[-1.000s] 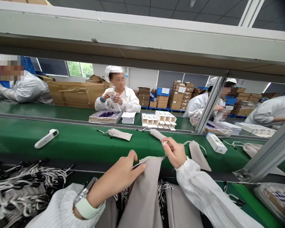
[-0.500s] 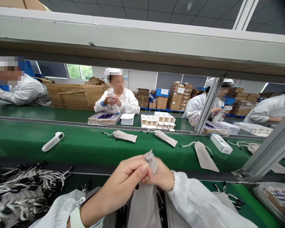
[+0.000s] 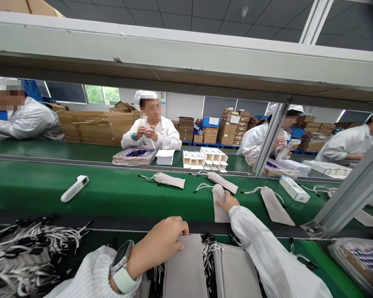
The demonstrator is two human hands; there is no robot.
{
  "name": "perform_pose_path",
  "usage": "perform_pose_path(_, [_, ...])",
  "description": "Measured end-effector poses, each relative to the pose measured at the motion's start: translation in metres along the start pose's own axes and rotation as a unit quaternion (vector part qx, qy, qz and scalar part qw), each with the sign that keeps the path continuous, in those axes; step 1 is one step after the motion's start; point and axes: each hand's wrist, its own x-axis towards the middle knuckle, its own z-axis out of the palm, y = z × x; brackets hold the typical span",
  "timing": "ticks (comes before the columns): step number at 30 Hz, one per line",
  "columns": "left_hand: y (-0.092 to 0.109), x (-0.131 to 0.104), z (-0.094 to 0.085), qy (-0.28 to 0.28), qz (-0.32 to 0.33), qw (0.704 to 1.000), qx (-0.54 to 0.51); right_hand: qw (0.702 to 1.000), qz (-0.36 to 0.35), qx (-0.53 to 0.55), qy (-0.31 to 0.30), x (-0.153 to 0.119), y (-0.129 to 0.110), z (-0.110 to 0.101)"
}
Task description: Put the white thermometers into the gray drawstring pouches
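Note:
My right hand reaches out over the green belt and grips a pale grey drawstring pouch, whose white cords point left. Lower down, my left hand is closed at the top edge of another grey pouch, which lies uppermost on a stack. The thumb is over the cloth and the fingers curl past the edge, their tips partly hidden. Beside it is a second stack of grey pouches, with black and white cord ends between the two.
On the green belt lie a white handheld device, several pouches and a white box. A heap of corded pouches fills the lower left. A metal post stands at right. Co-workers sit opposite.
My right hand has moved away from my left, forward onto the belt with a pouch. The left hand has dropped to the stack. Items on the belt appear shifted slightly right.

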Motion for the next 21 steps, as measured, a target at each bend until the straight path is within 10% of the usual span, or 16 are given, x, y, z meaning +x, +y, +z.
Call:
perform_pose_path(4, [0.002, 0.002, 0.001, 0.01, 0.009, 1.0, 0.022, 0.978, -0.179, 0.101, -0.037, -0.021, -0.022, -0.016])
perform_pose_path(9, [0.002, 0.002, -0.006, -0.024, -0.01, 1.0, 0.004, 0.786, -0.433, 0.263, -0.356, -0.069, -0.054, -0.026])
perform_pose_path(17, [0.006, -0.007, -0.026, -0.078, 0.071, 0.991, -0.088, 0.692, -0.411, 0.303, -0.51, -0.07, -0.051, -0.024])
perform_pose_path(21, [0.004, -0.004, -0.022, -0.07, 0.083, 0.991, -0.081, 0.704, -0.353, 0.321, -0.526, -0.056, -0.041, -0.013])
